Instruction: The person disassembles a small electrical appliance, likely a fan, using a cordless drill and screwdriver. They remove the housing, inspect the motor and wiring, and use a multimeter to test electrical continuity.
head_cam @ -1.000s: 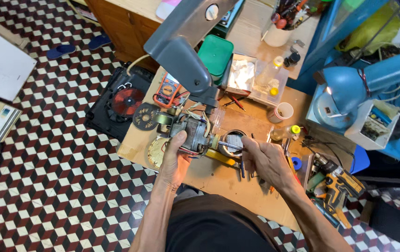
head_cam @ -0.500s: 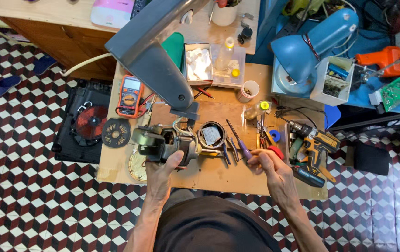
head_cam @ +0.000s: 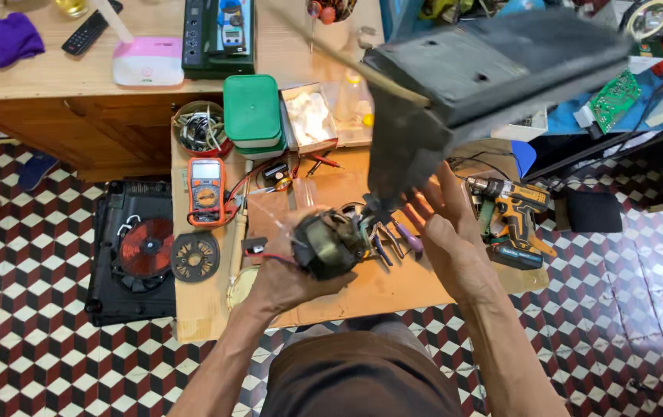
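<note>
My left hand grips a small electric motor with copper windings and a red wire, lifted just above the low wooden workbench. My right hand is raised beside it with fingers spread, holding nothing. It hovers over several screwdrivers and pliers lying on the bench. A dark grey lamp arm hangs in front of the camera and hides the bench area behind my right hand.
An orange multimeter, a black fan disc, a green box and a clear parts tray sit on the bench. A yellow-teal cordless drill lies at the right. An opened induction cooker rests on the chequered floor.
The view has moved closer and shifted. My left hand has lifted the motor off the bench, and my right hand has left the tools and risen with its fingers spread.
</note>
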